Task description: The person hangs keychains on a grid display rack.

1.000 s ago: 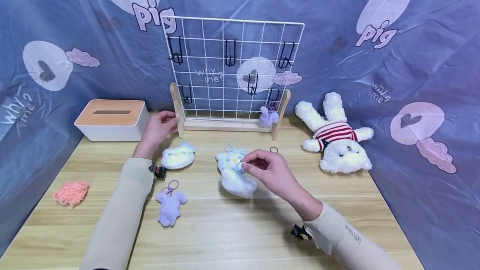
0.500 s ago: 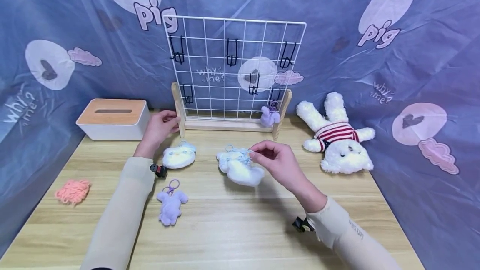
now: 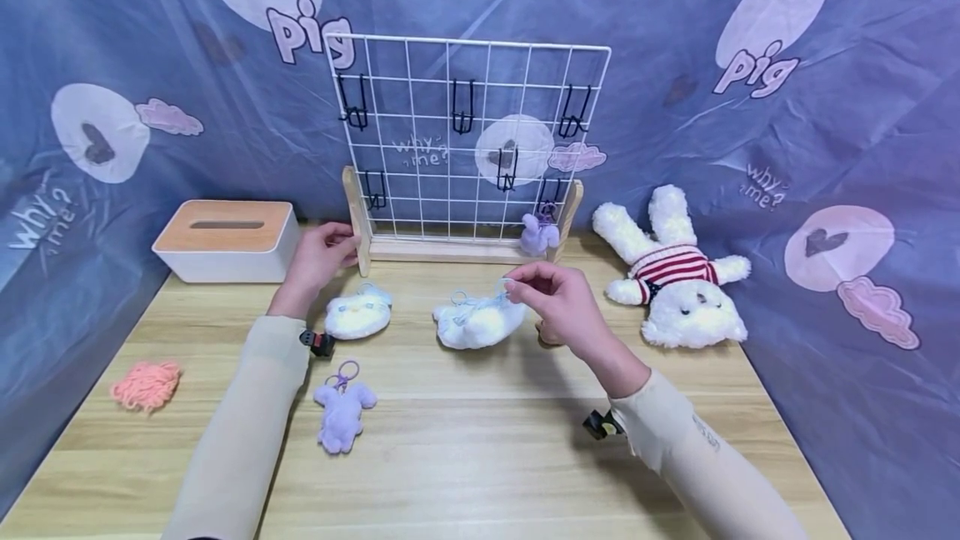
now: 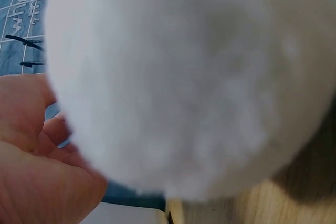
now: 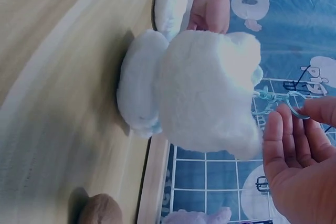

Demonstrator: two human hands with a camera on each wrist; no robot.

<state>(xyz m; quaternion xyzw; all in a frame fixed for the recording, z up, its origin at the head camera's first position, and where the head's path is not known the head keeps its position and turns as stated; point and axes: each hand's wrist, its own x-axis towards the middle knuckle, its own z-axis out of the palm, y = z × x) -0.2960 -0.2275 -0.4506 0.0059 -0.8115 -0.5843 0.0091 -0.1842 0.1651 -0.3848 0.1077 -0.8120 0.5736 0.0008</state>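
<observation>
My right hand point(image 3: 558, 302) pinches the light blue ring point(image 5: 298, 104) of a white plush keychain point(image 5: 210, 93) between thumb and forefinger. The plush hangs below the ring, its back towards the right wrist camera. In the head view it overlaps a second white plush keychain point(image 3: 448, 330) lying on the table. At the back, my left hand point(image 3: 318, 257) grips the left wooden post point(image 3: 357, 223) of the white grid rack point(image 3: 468, 144). A third white plush keychain point(image 3: 357, 313) lies beside the left wrist and fills most of the left wrist view, hiding the left fingertips.
Black hooks point(image 3: 462, 107) sit on the grid, and a purple plush keychain point(image 3: 538, 233) hangs at its lower right. Another purple keychain point(image 3: 341, 417), pink yarn point(image 3: 146, 385), a tissue box point(image 3: 225, 242), a white teddy bear point(image 3: 678, 273) and a brown rounded object point(image 5: 102, 211) are on the table.
My right hand has moved up and away towards the rack, carrying the white plush keychain by its ring. The left hand has stayed on the post.
</observation>
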